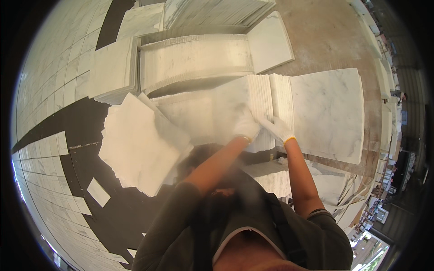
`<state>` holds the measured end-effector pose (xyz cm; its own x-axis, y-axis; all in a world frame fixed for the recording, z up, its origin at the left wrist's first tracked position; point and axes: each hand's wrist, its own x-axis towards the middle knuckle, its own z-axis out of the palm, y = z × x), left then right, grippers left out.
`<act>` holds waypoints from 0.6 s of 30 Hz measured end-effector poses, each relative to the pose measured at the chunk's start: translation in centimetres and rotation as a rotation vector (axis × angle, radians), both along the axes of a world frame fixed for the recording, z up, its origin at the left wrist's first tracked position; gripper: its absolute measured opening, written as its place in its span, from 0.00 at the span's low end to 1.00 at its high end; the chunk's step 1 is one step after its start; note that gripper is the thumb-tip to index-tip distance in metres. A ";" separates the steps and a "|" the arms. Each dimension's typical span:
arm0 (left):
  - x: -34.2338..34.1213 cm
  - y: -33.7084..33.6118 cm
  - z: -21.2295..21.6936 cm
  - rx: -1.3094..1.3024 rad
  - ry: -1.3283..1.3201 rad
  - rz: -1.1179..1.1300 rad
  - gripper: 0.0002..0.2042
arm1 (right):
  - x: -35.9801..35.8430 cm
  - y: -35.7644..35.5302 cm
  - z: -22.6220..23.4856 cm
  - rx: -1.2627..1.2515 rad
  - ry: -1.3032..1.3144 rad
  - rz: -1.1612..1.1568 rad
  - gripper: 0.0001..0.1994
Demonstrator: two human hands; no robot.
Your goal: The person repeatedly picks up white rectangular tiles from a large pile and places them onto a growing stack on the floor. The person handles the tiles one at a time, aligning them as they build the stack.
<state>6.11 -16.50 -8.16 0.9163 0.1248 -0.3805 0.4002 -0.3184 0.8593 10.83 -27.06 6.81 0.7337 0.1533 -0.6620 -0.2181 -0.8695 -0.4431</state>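
**A:** What lay furthest left?

**B:** A tiled floor (49, 90) of pale squares crossed by dark bands; on it a leaning pile of white marble slabs (140, 144), fanned out and overlapping; above that a squarer stack of tiles (113, 70).

**A:** And in the middle?

**B:** A long row of tiles on edge (194, 58); below it the upright pack of thin tiles (260, 101) that both hands were working at; the left hand (246, 126), in a white glove, was curled over the pack's near edge; whether it gripped a single tile I could not tell.

**A:** The other hand?

**B:** The right hand (278, 128), also gloved, was just beside the left, nearly touching it; its fingers were pinched on the top edge of one tile in the same pack.

**A:** Further right?

**B:** A large marble slab (330, 113) lay flat, touching the pack, on a dusty brown bench (325, 36); a smaller slab (270, 43) lay above.
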 end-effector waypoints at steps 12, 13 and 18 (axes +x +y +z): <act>-6.4 4.7 6.8 -0.174 0.153 -0.062 0.50 | -1.7 4.7 5.8 0.132 -0.014 0.052 0.27; -7.5 5.8 7.9 -0.198 0.164 -0.095 0.48 | -1.4 5.0 5.6 0.159 0.024 0.051 0.27; -14.6 14.5 11.6 -0.255 0.171 0.073 0.34 | -2.9 8.9 2.9 0.237 0.109 0.235 0.25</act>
